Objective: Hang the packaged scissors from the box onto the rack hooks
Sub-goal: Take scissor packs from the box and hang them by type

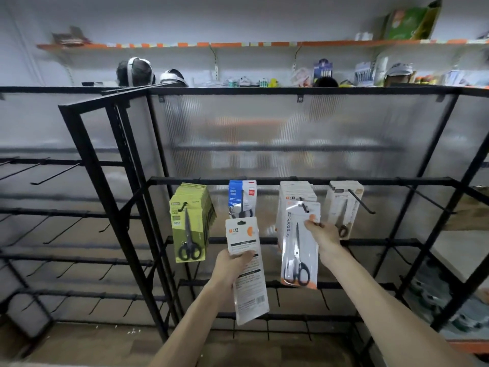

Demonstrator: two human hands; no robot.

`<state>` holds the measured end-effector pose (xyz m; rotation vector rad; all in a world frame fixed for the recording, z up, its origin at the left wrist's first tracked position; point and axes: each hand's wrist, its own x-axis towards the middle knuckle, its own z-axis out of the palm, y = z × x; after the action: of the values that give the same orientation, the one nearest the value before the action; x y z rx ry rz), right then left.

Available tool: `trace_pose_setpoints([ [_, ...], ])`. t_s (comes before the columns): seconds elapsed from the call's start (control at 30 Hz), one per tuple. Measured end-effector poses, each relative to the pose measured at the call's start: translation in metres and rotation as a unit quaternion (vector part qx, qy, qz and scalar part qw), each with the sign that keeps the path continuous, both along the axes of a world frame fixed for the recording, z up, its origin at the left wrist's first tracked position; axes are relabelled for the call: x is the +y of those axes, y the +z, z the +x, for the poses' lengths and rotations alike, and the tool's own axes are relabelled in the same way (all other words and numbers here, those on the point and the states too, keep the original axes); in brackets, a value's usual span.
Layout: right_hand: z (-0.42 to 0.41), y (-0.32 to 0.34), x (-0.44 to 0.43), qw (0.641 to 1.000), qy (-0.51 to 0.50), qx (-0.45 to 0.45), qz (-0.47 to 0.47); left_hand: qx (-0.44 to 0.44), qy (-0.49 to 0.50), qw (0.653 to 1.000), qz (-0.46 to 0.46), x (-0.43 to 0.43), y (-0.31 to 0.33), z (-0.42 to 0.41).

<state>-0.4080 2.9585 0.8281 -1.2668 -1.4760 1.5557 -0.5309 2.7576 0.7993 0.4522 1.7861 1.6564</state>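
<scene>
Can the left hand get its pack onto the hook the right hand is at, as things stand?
Probably not yet. The right hand pinches the front pack at the tip of that hook, crowding it. The left hand holds its own pack lower and to the left, with open space between.

Pale wall (238,17) up top, an orange-edged shelf (238,45) running across it, a green bag (407,23) at its right end; ribbed translucent panel (291,128) below, brown floor (79,340) underneath.
</scene>
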Motion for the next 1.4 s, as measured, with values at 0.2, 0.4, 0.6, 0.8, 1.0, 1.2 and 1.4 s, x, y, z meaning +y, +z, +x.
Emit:
trace_pose_setpoints([
  [0.2, -0.020, 0.002, 0.013, 0.995, -0.035, -0.081, 0.052, 0.048, -0.040, 0.998, -0.012, 0.012, 0.002, -0.011],
  [0.4, -0.014, -0.003, -0.008, 0.975, -0.033, -0.186, 0.117, 0.072, -0.067, 0.995, -0.025, 0.032, 0.001, -0.009],
  [0.6, 0.012, -0.001, -0.075, 0.979, 0.142, -0.080, 0.122, 0.162, -0.114, 0.980, -0.029, 0.062, 0.006, 0.008],
  [0.8, 0.011, 0.015, -0.083, 0.977, 0.162, -0.044, 0.133, 0.314, -0.166, 0.933, 0.061, 0.077, 0.011, 0.047],
  [1.0, 0.023, 0.014, -0.073, 0.969, 0.043, -0.021, 0.242, 0.278, -0.164, 0.945, -0.050, 0.080, 0.029, 0.047],
  [1.2, 0.050, 0.002, -0.049, 0.978, -0.020, -0.009, 0.210, 0.324, -0.165, 0.930, -0.050, 0.062, 0.028, 0.019],
  [1.4, 0.042, 0.002, -0.026, 0.982, -0.046, -0.023, 0.179, 0.421, -0.147, 0.878, -0.175, 0.060, 0.020, -0.007],
])
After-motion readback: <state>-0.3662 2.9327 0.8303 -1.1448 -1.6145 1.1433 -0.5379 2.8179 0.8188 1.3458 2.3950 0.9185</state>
